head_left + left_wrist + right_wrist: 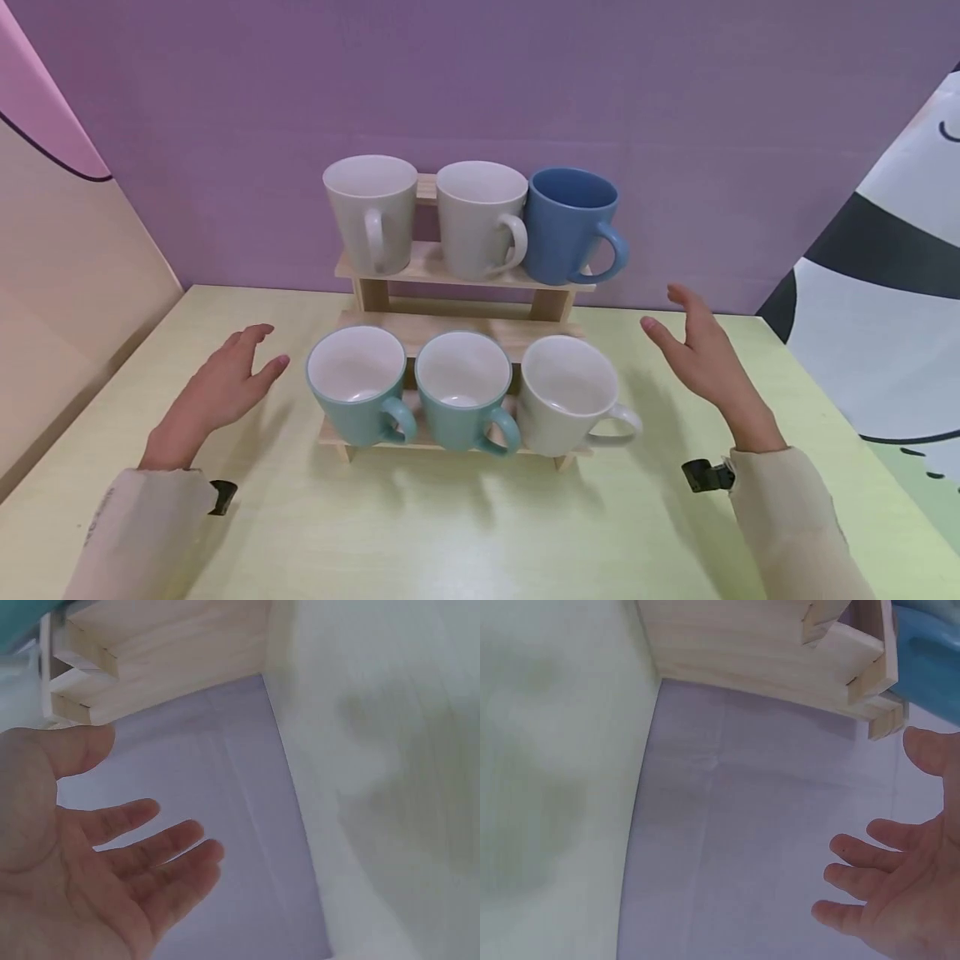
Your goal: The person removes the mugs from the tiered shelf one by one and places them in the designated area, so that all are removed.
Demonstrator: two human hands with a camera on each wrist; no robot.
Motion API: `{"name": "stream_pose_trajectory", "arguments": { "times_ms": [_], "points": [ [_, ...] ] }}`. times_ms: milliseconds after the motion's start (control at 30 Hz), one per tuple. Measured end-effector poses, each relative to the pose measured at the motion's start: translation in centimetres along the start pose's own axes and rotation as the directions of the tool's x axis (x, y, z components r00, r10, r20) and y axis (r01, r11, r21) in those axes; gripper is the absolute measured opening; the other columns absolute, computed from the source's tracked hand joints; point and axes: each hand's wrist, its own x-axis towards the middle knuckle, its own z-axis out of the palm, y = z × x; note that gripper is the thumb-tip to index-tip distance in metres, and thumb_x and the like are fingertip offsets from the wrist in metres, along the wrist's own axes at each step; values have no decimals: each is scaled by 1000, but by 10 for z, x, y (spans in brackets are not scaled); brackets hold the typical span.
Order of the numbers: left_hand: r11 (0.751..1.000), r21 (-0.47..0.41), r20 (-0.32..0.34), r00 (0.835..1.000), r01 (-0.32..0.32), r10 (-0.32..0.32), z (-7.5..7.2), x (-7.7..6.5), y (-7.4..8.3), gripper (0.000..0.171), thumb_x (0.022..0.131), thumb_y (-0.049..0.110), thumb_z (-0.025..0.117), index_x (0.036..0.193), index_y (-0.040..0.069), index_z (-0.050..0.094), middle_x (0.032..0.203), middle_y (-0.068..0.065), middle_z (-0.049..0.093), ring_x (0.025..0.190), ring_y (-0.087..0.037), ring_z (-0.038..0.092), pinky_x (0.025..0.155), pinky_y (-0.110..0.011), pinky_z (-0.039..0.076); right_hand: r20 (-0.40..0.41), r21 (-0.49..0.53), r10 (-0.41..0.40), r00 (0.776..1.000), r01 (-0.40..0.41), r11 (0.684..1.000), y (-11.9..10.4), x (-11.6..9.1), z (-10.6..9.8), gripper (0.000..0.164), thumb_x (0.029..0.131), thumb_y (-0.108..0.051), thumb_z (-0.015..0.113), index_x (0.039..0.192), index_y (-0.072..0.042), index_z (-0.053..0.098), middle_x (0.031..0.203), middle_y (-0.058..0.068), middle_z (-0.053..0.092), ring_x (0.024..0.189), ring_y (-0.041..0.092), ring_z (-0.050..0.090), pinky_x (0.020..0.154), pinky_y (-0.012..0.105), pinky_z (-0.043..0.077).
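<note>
A wooden tiered rack stands mid-table with two rows of mugs. Its upper row holds a light grey mug, a second light grey mug and a blue mug. Below them sit a teal mug, another teal mug and an off-white mug. Left of the rack, my left hand is raised with relaxed fingers and holds nothing. My right hand hovers to the right of the rack, its palm facing inward, also holding nothing. Both palms show in the wrist views.
The pale tabletop spreads in front of the rack. A purple backdrop rises right behind it. Black-and-white printed panel stands at the right, and a beige surface flanks the left side.
</note>
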Motion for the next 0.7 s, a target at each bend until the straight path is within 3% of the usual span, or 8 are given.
{"name": "stream_pose_trajectory", "arguments": {
  "times_ms": [200,333,567,700],
  "points": [
    [988,-149,33,999,34,-30,5,-5,-3,53,100,26,45,137,-10,32,133,-37,42,119,-53,44,93,-61,40,-7,125,-6,1000,7,992,-12,9,-2,64,101,-33,42,147,4,17,147,32,28,136,50,26,103,66,25],
    [966,-245,57,996,86,-74,10,-10,-4,50,101,27,44,135,-8,35,129,-33,47,116,-48,49,91,-55,44,-19,237,-10,1000,14,971,-21,12,-3,58,103,-32,38,146,3,21,146,29,32,136,45,29,107,61,24],
    [875,-467,133,988,128,-73,17,-16,-7,45,101,17,41,134,-12,33,126,-33,48,105,-30,59,79,-26,52,1,370,22,1000,-21,929,-38,17,-11,56,103,-36,33,145,0,26,145,20,37,135,35,33,111,56,24],
    [811,-561,190,979,166,-68,19,-17,-11,46,100,16,41,136,-11,30,128,-33,47,98,-16,62,77,-22,51,-7,437,-5,1000,8,899,-45,20,-17,49,102,-37,37,139,-5,35,129,-1,48,124,13,43,111,30,32]
  ]
}}
